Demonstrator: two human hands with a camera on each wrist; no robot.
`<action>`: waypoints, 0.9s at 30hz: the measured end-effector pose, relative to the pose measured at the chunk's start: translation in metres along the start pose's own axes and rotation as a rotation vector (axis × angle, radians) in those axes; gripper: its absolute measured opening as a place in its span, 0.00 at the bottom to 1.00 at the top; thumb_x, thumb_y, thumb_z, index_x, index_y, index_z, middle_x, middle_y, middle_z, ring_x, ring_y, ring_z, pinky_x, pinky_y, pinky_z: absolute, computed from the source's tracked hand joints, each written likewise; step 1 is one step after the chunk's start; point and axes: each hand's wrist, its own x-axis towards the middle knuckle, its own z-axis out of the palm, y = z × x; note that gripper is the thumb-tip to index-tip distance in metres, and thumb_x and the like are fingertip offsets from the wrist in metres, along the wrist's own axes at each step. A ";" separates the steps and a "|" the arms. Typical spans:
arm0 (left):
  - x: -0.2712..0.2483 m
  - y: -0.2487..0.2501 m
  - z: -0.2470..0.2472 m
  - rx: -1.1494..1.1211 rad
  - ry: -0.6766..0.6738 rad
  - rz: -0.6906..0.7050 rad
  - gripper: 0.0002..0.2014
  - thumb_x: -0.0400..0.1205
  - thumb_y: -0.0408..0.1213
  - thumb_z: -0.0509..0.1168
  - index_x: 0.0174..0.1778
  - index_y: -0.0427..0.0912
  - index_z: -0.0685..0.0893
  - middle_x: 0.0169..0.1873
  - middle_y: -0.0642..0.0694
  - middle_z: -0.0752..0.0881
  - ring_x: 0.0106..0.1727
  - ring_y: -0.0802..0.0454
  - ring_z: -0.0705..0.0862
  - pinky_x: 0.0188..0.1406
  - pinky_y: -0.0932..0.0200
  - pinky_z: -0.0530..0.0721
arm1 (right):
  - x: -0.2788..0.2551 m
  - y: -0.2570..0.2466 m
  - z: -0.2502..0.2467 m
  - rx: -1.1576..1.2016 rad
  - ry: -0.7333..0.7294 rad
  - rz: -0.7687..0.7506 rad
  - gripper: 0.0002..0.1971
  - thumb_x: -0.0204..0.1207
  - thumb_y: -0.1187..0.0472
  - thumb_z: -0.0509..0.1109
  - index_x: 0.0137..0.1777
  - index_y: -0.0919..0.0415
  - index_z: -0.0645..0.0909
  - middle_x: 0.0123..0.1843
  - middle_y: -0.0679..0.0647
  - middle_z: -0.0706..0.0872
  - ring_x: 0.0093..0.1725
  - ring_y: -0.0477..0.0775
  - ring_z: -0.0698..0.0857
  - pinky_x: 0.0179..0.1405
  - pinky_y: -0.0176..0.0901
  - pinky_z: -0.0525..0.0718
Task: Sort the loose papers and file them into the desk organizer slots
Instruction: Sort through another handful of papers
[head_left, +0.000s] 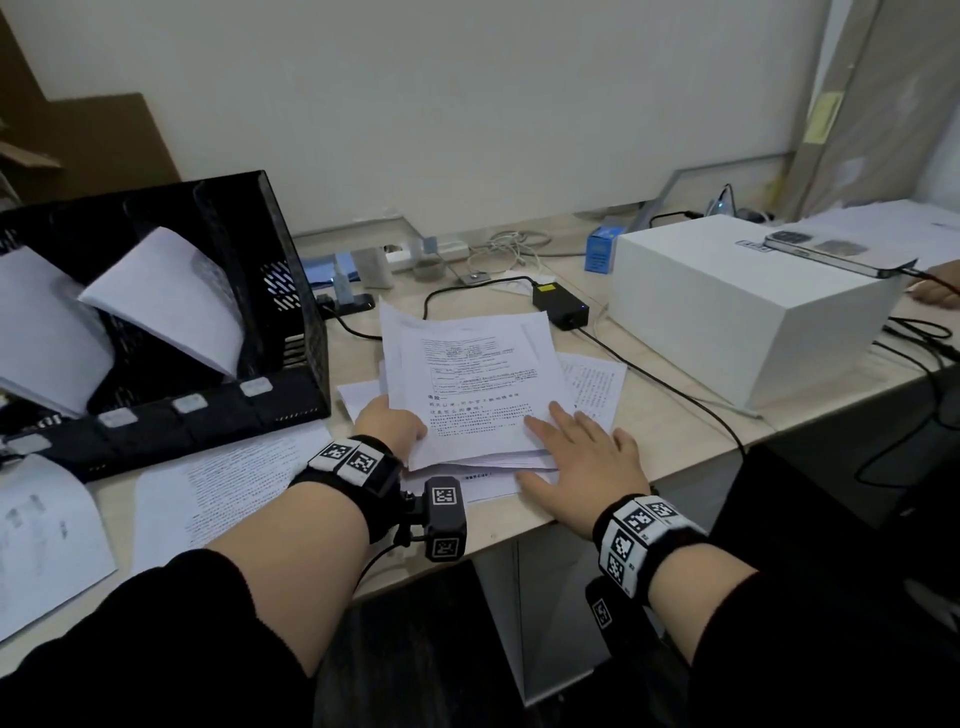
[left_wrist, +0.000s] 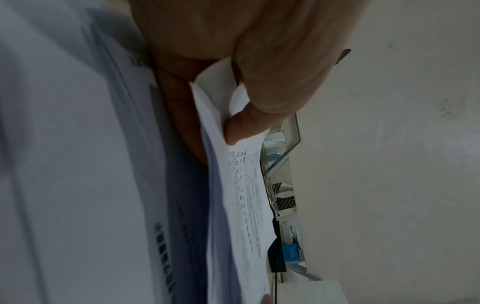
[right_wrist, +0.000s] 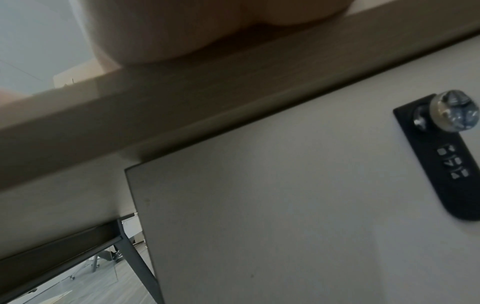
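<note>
A stack of printed papers (head_left: 478, 384) lies in the middle of the desk, over a few other loose sheets. My left hand (head_left: 395, 421) grips the stack's near left corner. In the left wrist view the thumb (left_wrist: 241, 127) pinches the top sheets (left_wrist: 244, 205) against the fingers beneath. My right hand (head_left: 571, 447) lies flat with straight fingers on the stack's near right corner. In the right wrist view only its palm (right_wrist: 155, 30) shows, resting at the desk edge (right_wrist: 182, 107). The black mesh organizer (head_left: 291, 332) stands at the left, with white papers (head_left: 171, 301) leaning in its slots.
More loose sheets (head_left: 218, 488) lie in front of the organizer. A white box (head_left: 743, 312) with a phone (head_left: 831, 254) on top stands at the right. A black power adapter (head_left: 563, 309), cables and a blue box (head_left: 600, 252) sit behind the stack. Another person's hand (head_left: 935, 293) shows at the right edge.
</note>
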 end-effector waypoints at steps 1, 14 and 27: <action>-0.002 -0.001 -0.002 -0.059 0.004 -0.009 0.18 0.77 0.21 0.65 0.60 0.43 0.83 0.58 0.36 0.89 0.59 0.31 0.88 0.62 0.35 0.88 | 0.000 0.000 0.000 0.009 0.015 0.005 0.41 0.75 0.24 0.49 0.87 0.33 0.44 0.92 0.42 0.44 0.90 0.51 0.47 0.86 0.66 0.48; -0.061 -0.032 -0.054 -0.544 -0.060 0.063 0.20 0.79 0.17 0.61 0.55 0.46 0.87 0.55 0.39 0.93 0.55 0.35 0.92 0.59 0.32 0.89 | -0.003 0.003 -0.022 1.056 0.117 0.228 0.44 0.76 0.38 0.72 0.89 0.44 0.55 0.81 0.48 0.75 0.75 0.52 0.79 0.78 0.51 0.73; -0.111 -0.039 -0.089 -0.353 -0.385 0.078 0.19 0.84 0.19 0.59 0.60 0.47 0.82 0.53 0.44 0.92 0.49 0.44 0.94 0.43 0.50 0.91 | -0.034 -0.046 -0.025 1.545 -0.191 0.215 0.21 0.82 0.79 0.60 0.71 0.64 0.80 0.65 0.66 0.90 0.63 0.72 0.88 0.63 0.66 0.85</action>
